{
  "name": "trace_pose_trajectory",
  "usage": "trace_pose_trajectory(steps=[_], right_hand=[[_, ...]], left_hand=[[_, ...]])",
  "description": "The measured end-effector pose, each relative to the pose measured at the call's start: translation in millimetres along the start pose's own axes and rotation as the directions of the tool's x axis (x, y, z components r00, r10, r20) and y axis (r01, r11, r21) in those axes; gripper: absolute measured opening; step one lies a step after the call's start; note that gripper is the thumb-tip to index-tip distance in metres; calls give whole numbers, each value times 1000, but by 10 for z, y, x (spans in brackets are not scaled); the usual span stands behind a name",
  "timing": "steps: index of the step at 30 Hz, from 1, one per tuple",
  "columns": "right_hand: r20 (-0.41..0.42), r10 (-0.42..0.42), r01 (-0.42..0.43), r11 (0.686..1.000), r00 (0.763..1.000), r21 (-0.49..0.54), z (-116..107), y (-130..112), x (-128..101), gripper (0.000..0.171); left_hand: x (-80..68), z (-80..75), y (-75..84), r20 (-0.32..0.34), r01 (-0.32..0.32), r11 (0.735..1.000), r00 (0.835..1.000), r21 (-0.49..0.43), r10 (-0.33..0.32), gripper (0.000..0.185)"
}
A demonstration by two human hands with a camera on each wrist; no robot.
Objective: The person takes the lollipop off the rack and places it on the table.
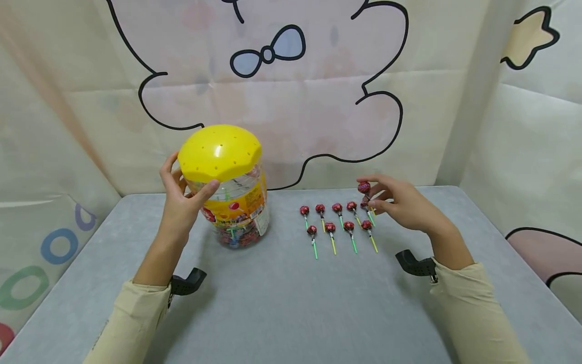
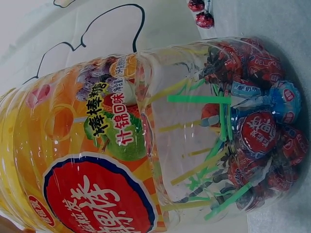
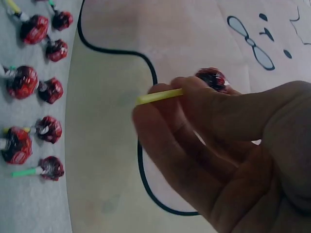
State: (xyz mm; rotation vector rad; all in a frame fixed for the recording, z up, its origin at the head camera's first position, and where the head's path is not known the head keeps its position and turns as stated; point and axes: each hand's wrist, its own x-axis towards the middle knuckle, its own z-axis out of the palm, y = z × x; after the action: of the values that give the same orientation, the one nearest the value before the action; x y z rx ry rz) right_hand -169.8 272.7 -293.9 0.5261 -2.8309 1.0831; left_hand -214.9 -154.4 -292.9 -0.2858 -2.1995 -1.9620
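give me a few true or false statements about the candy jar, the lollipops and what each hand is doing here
1. The left hand grips the jar just under its yellow lid. True.
2. The jar is empty. False: wrapped lollipops lie piled in its bottom, as the left wrist view shows.
3. The right hand pinches a red-wrapped lollipop by its stick. True.
4. The lollipops on the table lie scattered in one heap. False: the loose lollipops lie in two neat rows, to the right of the jar.
5. The yellow lid is solid, with no holes. False: small holes dot its top.
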Motion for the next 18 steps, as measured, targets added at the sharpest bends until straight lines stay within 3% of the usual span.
trace_pose_trajectory(steps=[3,8,18], right_hand=[[55,10,-9,1000,998,-20,-46,64,-34,52],[81,73,-71,997,994,-28,-83,147,-63,50],[158,199,-175,973,967,-149,-142,365,-113,43]], left_hand=[[-2,3,5,0,-3,1000,1000,0,3,90],[-7,-1,10,-1,1,1000,1000,-4,-1,90],[-4,12,11,-12,5,1000,1000,19,-4,89]])
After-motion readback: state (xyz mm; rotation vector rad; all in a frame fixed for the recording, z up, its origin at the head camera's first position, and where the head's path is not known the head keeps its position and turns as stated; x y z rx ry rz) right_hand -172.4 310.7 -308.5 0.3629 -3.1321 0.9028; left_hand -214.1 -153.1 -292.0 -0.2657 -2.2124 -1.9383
